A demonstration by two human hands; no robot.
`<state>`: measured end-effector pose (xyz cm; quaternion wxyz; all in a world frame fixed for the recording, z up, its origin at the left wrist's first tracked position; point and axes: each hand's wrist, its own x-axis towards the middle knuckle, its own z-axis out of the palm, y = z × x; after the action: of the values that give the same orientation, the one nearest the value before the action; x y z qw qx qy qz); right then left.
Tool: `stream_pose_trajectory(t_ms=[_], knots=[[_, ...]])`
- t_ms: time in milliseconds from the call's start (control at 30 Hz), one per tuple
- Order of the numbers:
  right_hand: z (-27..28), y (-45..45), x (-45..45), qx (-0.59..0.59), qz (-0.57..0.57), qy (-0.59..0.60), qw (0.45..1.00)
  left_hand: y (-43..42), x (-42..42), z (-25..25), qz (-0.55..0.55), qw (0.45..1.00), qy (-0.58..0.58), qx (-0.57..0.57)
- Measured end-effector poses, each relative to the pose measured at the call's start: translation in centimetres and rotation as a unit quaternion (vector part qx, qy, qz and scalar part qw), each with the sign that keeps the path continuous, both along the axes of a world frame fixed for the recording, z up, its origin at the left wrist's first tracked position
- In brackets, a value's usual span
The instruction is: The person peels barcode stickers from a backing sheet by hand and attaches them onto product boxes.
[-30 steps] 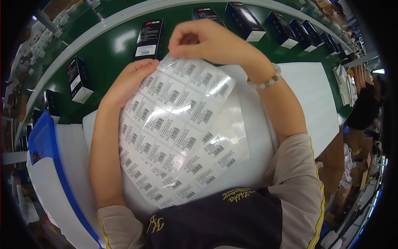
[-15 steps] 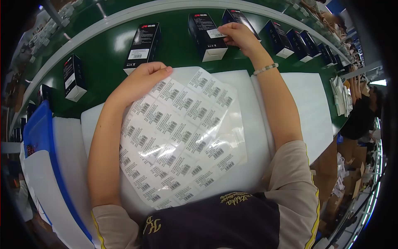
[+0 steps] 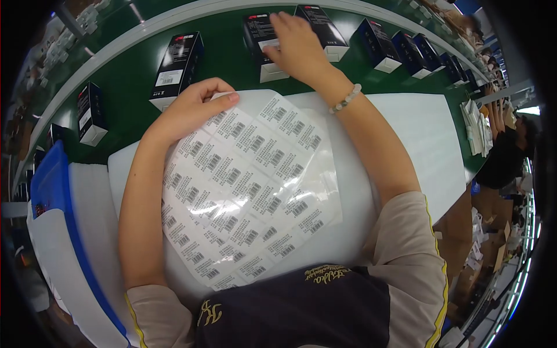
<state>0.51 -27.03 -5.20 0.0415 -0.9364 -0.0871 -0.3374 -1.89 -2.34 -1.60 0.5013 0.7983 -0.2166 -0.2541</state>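
My left hand [image 3: 200, 110] grips the upper left edge of a sheet of barcode labels [image 3: 249, 191], thumb on top and fingers curled. The glossy sheet lies tilted in front of my body, with bare backing along its right side. Over a dark printed box [image 3: 259, 36] is my right hand [image 3: 296, 46], fingers stretched out and thumb apart. It covers the right part of that box and part of its white label; whether the fingers touch it I cannot tell. Another dark box [image 3: 322, 32] stands just right of the hand, and a labelled box [image 3: 176, 66] lies to the left.
Several more dark boxes [image 3: 378, 46] line the green surface [image 3: 223, 61] to the right, and one box [image 3: 91, 113] sits at far left. White foam sheeting [image 3: 406, 133] lies beneath my arms. A blue bin [image 3: 51, 174] is at left. A person [image 3: 507, 148] is at far right.
The boxes have shifted left along the green surface. My right hand has moved left from the box's label edge and opened, from pinched fingers to spread ones. My left hand keeps the sheet.
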Motion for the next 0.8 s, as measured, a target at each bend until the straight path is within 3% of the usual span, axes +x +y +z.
stream_pose_trajectory(t_ms=[133,300,367,433,600,800], knots=[[-1.3,0.6,-0.4,-0.046,0.037,0.072,0.996,0.4,0.5,-0.2,-0.001,1.000,-0.011,0.000],[-1.0,1.4,-2.2,-0.143,0.047,-0.044,0.988,0.3,0.6,-0.4,0.007,0.999,0.025,-0.018],[3.2,1.7,-3.1,0.019,0.111,0.188,0.976,0.3,0.2,0.0,0.025,0.998,0.047,-0.022],[7.2,1.7,-3.3,0.172,0.169,0.394,0.887,0.2,0.3,0.5,0.047,0.997,0.056,-0.032],[10.0,1.4,-4.5,0.196,0.203,0.490,0.825,1.0,1.3,-0.3,0.078,0.992,0.075,-0.057],[9.3,1.5,-4.2,0.227,0.229,0.431,0.843,1.5,0.9,-0.4,0.100,0.985,0.116,-0.078]])
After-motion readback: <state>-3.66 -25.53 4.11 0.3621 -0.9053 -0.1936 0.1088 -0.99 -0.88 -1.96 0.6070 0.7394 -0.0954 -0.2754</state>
